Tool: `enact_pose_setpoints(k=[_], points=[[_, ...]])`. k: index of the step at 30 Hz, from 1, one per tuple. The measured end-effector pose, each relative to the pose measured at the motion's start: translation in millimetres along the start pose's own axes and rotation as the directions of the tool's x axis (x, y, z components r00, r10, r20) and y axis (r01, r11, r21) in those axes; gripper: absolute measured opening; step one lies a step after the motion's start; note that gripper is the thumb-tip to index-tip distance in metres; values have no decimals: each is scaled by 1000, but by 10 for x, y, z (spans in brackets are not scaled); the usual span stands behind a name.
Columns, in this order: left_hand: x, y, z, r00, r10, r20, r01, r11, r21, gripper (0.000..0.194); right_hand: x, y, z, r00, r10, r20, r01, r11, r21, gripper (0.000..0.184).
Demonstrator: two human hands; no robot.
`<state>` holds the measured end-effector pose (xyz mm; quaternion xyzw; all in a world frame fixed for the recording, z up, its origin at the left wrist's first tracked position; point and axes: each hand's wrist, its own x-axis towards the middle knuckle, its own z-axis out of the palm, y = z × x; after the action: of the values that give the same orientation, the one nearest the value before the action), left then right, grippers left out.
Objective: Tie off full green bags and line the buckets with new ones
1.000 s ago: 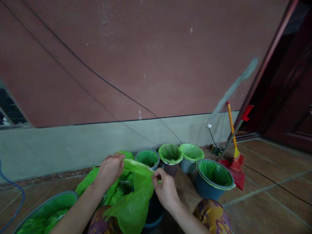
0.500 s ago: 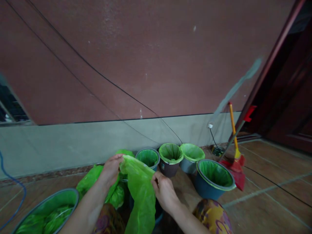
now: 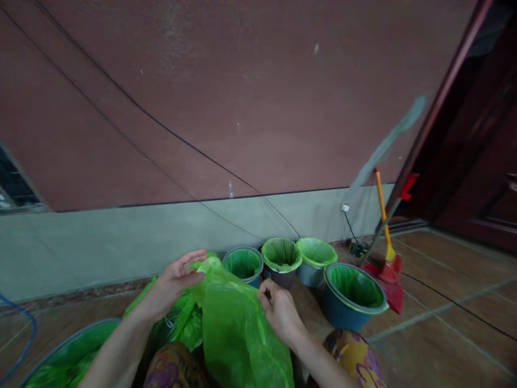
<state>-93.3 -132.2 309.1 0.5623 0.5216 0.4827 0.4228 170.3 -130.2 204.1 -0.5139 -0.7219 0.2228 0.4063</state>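
A thin green plastic bag (image 3: 242,323) hangs opened out between my hands, above my knees. My right hand (image 3: 281,310) pinches its upper edge on the right. At the bag's upper left corner, my left hand (image 3: 173,285) has its fingers stretched out and the thumb apart, next to the plastic; whether the fingertips touch it is unclear. More green bags (image 3: 181,318) lie heaped behind my left forearm. The bag covers whatever stands between my knees.
Along the wall stand a blue bucket (image 3: 258,277), a dark bin (image 3: 283,277) and a grey bin (image 3: 311,275), all green-lined. A larger blue bucket (image 3: 347,312) is at right, by a red dustpan (image 3: 390,288). A wide tub (image 3: 72,339) holds green bags at lower left.
The bag has spread wider and hangs more to the right. My left hand has gone from pinching its edge to outstretched fingers, while the right keeps its pinch.
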Motion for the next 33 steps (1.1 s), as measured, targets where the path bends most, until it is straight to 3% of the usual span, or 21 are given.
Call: enact_pose_setpoints(k=[7,10,12,14,17,19,24,29,33], points=[[-44,79,23,989,105,108,-131,953,275,67,91,36,-227,997,-15,75,16,1000,-2,13],[-50,64,86,976,167,138,-199,941,274,59,178,93,-331,997,21,80,-11,993,-117,20],[-47,31,165,968,197,159,-232,940,249,59,237,41,-378,999,28,17,-25,983,-181,26],[-44,-14,280,965,205,164,-241,939,246,61,286,-112,-387,1000,-9,-23,6,993,-114,27],[-49,-72,503,958,232,166,-267,934,237,62,341,-441,-325,992,-121,41,114,983,143,27],[-53,-95,655,952,248,180,-283,938,203,63,375,-618,-261,981,-187,43,173,959,226,22],[-35,-128,862,951,245,191,-275,949,151,61,438,-692,-241,971,-236,-46,238,914,330,20],[-42,-241,810,949,145,281,-195,968,160,48,480,-528,-478,974,-155,-165,205,911,357,22],[-82,-380,732,947,30,321,-112,964,241,46,557,-401,-738,945,-90,-316,211,903,374,25]])
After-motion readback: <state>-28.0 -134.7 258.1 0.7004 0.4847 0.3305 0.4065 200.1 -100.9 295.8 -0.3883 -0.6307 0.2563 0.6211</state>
